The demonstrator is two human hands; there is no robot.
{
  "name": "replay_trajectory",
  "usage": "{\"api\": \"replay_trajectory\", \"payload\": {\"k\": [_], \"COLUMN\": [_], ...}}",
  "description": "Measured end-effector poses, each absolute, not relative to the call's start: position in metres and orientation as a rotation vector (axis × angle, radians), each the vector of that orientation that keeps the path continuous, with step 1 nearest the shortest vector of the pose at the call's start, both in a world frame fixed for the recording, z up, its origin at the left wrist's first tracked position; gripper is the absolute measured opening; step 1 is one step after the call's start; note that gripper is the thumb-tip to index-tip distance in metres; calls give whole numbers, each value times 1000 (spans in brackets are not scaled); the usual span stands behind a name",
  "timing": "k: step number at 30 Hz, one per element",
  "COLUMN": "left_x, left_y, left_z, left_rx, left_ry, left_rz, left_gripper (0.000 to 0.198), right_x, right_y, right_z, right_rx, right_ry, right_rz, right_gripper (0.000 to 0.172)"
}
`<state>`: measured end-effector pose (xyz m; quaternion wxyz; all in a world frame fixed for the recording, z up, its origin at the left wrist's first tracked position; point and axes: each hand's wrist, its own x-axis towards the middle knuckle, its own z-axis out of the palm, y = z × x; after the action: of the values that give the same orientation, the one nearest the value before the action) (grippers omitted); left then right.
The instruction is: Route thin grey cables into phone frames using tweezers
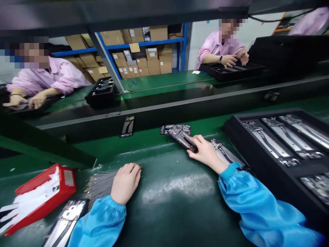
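My right hand (205, 152) is closed around the near end of a dark phone frame (181, 135), holding it tilted over the green bench. Another phone frame (226, 154) lies just right of that hand. My left hand (125, 181) rests with curled fingers on a pile of thin grey wires (99, 183) at the lower left; whether it pinches any of them is hidden. Both arms wear blue sleeves.
A black tray (257, 151) of phone frames stands at the right. A red box (61, 192) with white strips and a phone frame (66, 219) lie at the lower left. One frame (128, 126) rides the dark conveyor. Two people in pink work across the line at black trays.
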<state>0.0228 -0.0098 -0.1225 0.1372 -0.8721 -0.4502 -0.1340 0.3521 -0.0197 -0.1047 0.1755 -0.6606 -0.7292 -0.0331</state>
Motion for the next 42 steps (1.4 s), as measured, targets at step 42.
{"api": "replay_trajectory", "payload": {"k": [42], "left_x": [97], "left_y": [-34], "left_z": [-119], "left_rx": [-3022], "left_ry": [-1243], "left_rz": [-797], "left_gripper": [20], "right_x": [323], "right_y": [-64], "right_z": [-110], "right_rx": [-1212], "right_ry": [-2711], "right_rz": [1], "right_gripper": [35]}}
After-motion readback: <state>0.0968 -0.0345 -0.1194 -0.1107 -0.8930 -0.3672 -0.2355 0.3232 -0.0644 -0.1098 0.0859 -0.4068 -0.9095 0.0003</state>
